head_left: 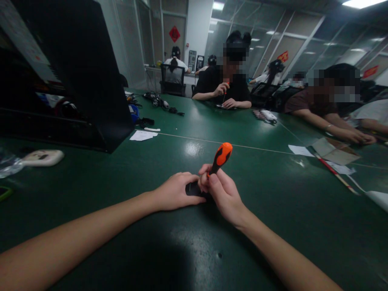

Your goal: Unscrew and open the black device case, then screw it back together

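A screwdriver (221, 157) is gripped upright by the right hand (222, 194), fingers closed around it. A small dark object (194, 188) is pinned on the green table (273, 210) by the left hand (176, 192), fingers pressed down. Papers (142, 135) lie well apart.

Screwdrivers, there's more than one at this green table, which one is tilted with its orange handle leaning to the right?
The screwdriver in the right hand; the one across the table is held upright by a co-worker.

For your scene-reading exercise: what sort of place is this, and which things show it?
Probably a shared workshop or assembly room: people sit around one long green table, the right hand holds a screwdriver, and glass partitions stand behind.
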Tool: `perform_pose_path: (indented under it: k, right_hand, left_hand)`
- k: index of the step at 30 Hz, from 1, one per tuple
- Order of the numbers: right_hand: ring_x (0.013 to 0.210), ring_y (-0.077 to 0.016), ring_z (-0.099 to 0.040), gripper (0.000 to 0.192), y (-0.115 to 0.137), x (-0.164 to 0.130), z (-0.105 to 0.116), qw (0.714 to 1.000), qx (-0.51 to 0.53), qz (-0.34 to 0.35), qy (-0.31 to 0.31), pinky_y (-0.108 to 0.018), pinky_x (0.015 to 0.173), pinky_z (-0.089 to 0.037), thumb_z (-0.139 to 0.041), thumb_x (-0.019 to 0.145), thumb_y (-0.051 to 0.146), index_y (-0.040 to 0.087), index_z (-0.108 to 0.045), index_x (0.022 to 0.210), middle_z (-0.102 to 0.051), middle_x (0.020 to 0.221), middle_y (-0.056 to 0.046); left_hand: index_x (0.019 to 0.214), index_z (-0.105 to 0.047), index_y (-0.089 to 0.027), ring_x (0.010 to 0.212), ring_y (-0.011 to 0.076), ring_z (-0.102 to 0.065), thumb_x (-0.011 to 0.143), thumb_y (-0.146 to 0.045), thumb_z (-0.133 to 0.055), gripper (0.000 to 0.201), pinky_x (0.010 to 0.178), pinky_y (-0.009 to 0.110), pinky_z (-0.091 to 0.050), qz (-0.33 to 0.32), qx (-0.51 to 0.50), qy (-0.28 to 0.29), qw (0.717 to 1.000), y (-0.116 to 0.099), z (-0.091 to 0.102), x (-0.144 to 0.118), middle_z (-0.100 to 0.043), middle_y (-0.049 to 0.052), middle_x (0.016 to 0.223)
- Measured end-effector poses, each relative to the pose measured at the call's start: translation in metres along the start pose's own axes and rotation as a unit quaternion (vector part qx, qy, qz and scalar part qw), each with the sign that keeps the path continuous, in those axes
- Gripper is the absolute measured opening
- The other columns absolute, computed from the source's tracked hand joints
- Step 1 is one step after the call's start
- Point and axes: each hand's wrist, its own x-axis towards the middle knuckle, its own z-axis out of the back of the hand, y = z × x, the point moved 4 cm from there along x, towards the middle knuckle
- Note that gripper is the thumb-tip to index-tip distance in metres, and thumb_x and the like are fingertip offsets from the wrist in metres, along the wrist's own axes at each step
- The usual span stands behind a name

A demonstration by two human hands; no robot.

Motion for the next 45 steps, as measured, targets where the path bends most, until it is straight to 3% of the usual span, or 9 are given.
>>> perform_pose_path:
  k: [4, 9, 13, 18, 22, 26, 30, 35, 45]
  right_hand:
    - [0.063, -0.0133, -0.044, 0.038, 0.004, 0.000, -0.003, 0.999, -0.049, 0.003, -0.004, -0.027, 0.061, -0.041, -0.050, 0.100, 0.055, 0.019, -0.061, 0.099, -0.045, 0.070, 0.004]
    - [0.080, -0.0167, -0.057, 0.034, 0.014, 0.005, 0.012, 0.988, -0.150, 0.024, -0.030, -0.033, 0.079, -0.049, -0.054, 0.099, 0.046, 0.020, -0.068, 0.116, -0.058, 0.083, -0.001]
    - [0.084, -0.0174, -0.062, 0.023, 0.017, 0.005, 0.022, 0.993, -0.112, 0.005, -0.038, -0.035, 0.083, -0.052, -0.061, 0.095, 0.036, 0.018, -0.070, 0.107, -0.065, 0.088, -0.003]
    - [0.082, -0.0152, -0.070, 0.058, 0.018, 0.000, 0.021, 0.999, -0.008, 0.026, -0.027, -0.041, 0.088, -0.056, -0.058, 0.098, 0.023, 0.026, -0.030, 0.148, -0.073, 0.110, -0.006]
    - [0.095, -0.0183, -0.072, 0.042, 0.020, 0.000, 0.031, 0.997, -0.054, 0.032, -0.051, -0.041, 0.089, -0.056, -0.061, 0.096, 0.025, 0.025, -0.040, 0.132, -0.073, 0.112, -0.007]
    - [0.081, -0.0183, -0.070, 0.023, 0.040, 0.003, 0.050, 0.984, -0.156, 0.014, -0.088, -0.031, 0.067, -0.057, -0.074, 0.085, 0.029, 0.020, -0.059, 0.100, -0.070, 0.091, -0.003]
    - [0.058, -0.0150, -0.064, 0.032, 0.073, -0.001, 0.068, 0.961, -0.235, 0.058, -0.133, -0.027, 0.046, -0.050, -0.074, 0.085, 0.027, 0.026, -0.053, 0.110, -0.067, 0.078, 0.001]
    - [0.062, -0.0183, -0.066, 0.030, 0.087, -0.008, 0.084, 0.911, -0.351, 0.114, -0.184, -0.029, 0.047, -0.051, -0.078, 0.081, 0.030, 0.028, -0.054, 0.100, -0.065, 0.079, 0.001]
    - [0.056, -0.0170, -0.063, 0.030, 0.063, -0.004, 0.096, 0.928, -0.297, 0.088, -0.206, -0.029, 0.044, -0.049, -0.076, 0.082, 0.027, 0.027, -0.052, 0.098, -0.065, 0.078, 0.000]
  left_hand:
    - [0.096, -0.070, -0.019, 0.091, 0.0227, -0.067, 0.083, -0.039, -0.076, 0.024, 0.084, 0.033, -0.050, 0.011, -0.009, 0.002, 1.000, 0.000, 0.000, 0.000, -0.071, 0.004, 0.097]
    - [0.113, -0.071, -0.020, 0.095, 0.0252, -0.066, 0.084, -0.046, -0.075, 0.039, 0.086, 0.036, -0.049, 0.019, 0.021, 0.007, 1.000, 0.002, -0.001, 0.000, -0.072, 0.007, 0.105]
    - [0.122, -0.069, -0.021, 0.096, 0.0258, -0.066, 0.084, -0.049, -0.074, 0.048, 0.084, 0.036, -0.049, 0.022, 0.037, 0.012, 0.999, 0.003, 0.001, -0.001, -0.072, 0.008, 0.107]
    - [0.125, -0.068, -0.020, 0.097, 0.0246, -0.066, 0.084, -0.047, -0.075, 0.050, 0.086, 0.035, -0.048, 0.002, 0.017, 0.009, 1.000, 0.001, 0.001, -0.001, -0.073, 0.008, 0.108]
    - [0.127, -0.068, -0.022, 0.096, 0.0240, -0.066, 0.084, -0.047, -0.075, 0.050, 0.085, 0.034, -0.048, 0.012, 0.019, 0.011, 1.000, 0.000, 0.001, -0.002, -0.072, 0.008, 0.108]
    - [0.125, -0.069, -0.021, 0.098, 0.0234, -0.065, 0.085, -0.044, -0.075, 0.047, 0.086, 0.034, -0.047, 0.015, 0.009, 0.018, 1.000, -0.003, 0.001, -0.002, -0.072, 0.007, 0.110]
    - [0.126, -0.069, -0.022, 0.098, 0.0234, -0.065, 0.085, -0.046, -0.074, 0.047, 0.086, 0.034, -0.047, 0.014, 0.016, 0.018, 1.000, -0.003, 0.002, -0.001, -0.072, 0.007, 0.110]
    - [0.125, -0.069, -0.022, 0.097, 0.0228, -0.064, 0.085, -0.045, -0.075, 0.047, 0.085, 0.034, -0.047, 0.020, 0.016, 0.022, 0.999, -0.003, 0.002, -0.002, -0.071, 0.007, 0.110]
    - [0.124, -0.069, -0.022, 0.098, 0.0230, -0.064, 0.084, -0.045, -0.075, 0.047, 0.086, 0.035, -0.047, 0.027, 0.017, 0.019, 0.999, -0.004, 0.003, -0.001, -0.071, 0.007, 0.110]
